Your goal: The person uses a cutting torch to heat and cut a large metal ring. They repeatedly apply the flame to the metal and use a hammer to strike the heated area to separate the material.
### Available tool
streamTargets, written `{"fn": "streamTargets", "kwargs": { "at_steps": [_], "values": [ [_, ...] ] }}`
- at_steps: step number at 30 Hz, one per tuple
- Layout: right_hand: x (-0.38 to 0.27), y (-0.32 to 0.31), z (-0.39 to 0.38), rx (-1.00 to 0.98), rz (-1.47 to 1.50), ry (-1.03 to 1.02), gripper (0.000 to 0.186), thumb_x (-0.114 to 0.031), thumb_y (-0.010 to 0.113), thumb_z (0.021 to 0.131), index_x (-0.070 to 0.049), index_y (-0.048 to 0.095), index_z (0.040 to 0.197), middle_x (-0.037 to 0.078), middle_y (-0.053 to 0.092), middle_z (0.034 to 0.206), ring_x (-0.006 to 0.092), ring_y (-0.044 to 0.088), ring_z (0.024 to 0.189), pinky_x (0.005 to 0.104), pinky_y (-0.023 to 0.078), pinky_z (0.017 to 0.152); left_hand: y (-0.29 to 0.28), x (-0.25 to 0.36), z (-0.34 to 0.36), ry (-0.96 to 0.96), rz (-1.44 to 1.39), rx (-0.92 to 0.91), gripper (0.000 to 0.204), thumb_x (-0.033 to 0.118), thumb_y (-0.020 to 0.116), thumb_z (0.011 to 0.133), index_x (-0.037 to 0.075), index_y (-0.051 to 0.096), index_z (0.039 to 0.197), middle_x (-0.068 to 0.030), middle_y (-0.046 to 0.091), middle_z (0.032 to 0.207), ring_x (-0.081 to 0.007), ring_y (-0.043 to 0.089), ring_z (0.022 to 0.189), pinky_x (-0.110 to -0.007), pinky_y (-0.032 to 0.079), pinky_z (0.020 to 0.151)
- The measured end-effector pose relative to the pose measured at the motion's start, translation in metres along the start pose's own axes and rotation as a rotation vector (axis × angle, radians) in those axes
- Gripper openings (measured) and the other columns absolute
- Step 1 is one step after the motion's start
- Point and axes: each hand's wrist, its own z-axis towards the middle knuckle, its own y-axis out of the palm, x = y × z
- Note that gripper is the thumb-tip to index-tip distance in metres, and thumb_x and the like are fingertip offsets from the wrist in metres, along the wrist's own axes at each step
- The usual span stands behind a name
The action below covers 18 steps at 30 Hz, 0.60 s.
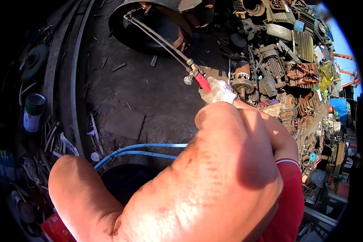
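Observation:
A cutting torch [165,42] with brass fittings and a red grip is held by my right hand [220,92] in a pale glove. Its head reaches over a large rusty metal cylinder [113,24] at the top. A small orange glow shows beside the torch head. My left hand [205,177], bare and smudged, fills the near foreground very close to the camera. Its thumb stands apart at the left; the other fingers bend away and their tips are hidden. Whether it holds anything cannot be made out. Behind it run two blue hoses [149,147].
Old motors and windings [272,62] are heaped along the right. At the left stand a paint can [34,113] and long metal rails [74,76]. Scrap sticks and a flat plate [121,123] lie on the dark ground.

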Motion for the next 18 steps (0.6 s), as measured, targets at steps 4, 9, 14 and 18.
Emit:
{"fn": "streamTargets", "kwargs": {
  "at_steps": [4,9,14,18],
  "values": [
    [0.024,0.014,0.011,-0.004,-0.005,-0.034,0.044,-0.04,0.068,0.09,0.0,0.06,0.106,0.028,0.071,0.093,0.0477,0.068,0.094,0.0531,0.054,0.082,0.009,-0.012,0.008,0.025,0.006,-0.011,0.01,0.016,0.069,0.077,0.009,0.075,0.08,-0.0025,0.066,0.077,-0.0203,0.063,0.081,-0.031,0.048,0.064],
    [0.018,0.019,0.014,0.05,0.006,-0.1,0.042,-0.038,0.069,0.089,0.0,0.061,0.103,0.029,0.07,0.089,0.0489,0.068,0.091,0.0541,0.054,0.079,0.01,-0.011,0.004,0.025,-0.004,-0.097,0.012,0.017,0.068,0.081,0.01,0.078,0.084,-0.0024,0.07,0.079,-0.0211,0.066,0.085,-0.031,0.049,0.067],
    [0.024,0.024,0.016,0.045,-0.001,-0.07,0.041,-0.038,0.068,0.089,0.001,0.062,0.101,0.03,0.069,0.09,0.0504,0.067,0.09,0.0551,0.054,0.078,0.02,-0.028,0.011,0.029,-0.094,-0.151,0.013,0.017,0.069,0.081,0.008,0.077,0.084,-0.0061,0.072,0.082,-0.0245,0.07,0.088,-0.035,0.053,0.069],
    [0.03,0.023,0.008,0.076,-0.02,-0.022,0.039,-0.037,0.067,0.089,0.0,0.062,0.1,0.03,0.069,0.089,0.0508,0.067,0.09,0.0555,0.054,0.078,0.021,-0.031,0.008,0.058,-0.106,-0.104,0.013,0.017,0.069,0.08,0.006,0.076,0.083,-0.0082,0.072,0.083,-0.0255,0.071,0.088,-0.037,0.054,0.07]
  ]
}}
